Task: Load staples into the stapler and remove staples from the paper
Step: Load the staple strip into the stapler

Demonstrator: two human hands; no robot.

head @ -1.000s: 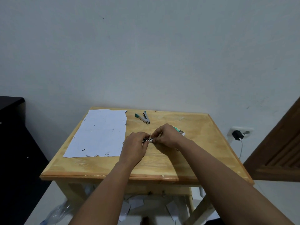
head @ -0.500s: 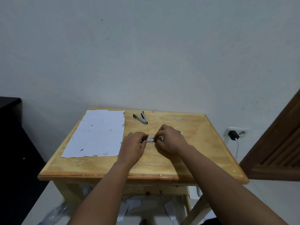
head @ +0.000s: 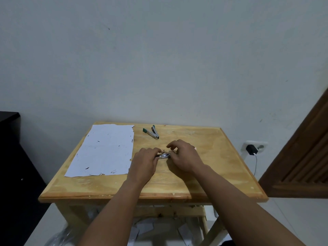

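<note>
Silvery stapler (head: 164, 155) pinched between left hand (head: 144, 161) and right hand (head: 184, 156) fingers (index raised), wooden table (head: 204, 174), paper (head: 104, 150) alongside

Wooden table (head: 213, 176): paper (head: 104, 150), staple remover (head: 151, 132)

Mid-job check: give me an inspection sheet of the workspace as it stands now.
Surface: wooden table, bare wood at right.
Job's things: paper flat at left, dark marks on it; metal strip between both hands.
Clutter: green-handled tool lying open at the back.
Hands: left hand and right hand pinch the strip's ends.
Cables: white cable hanging from a black plug.
Surroundings: wall, wooden door at right, paper scraps under the table.
</note>
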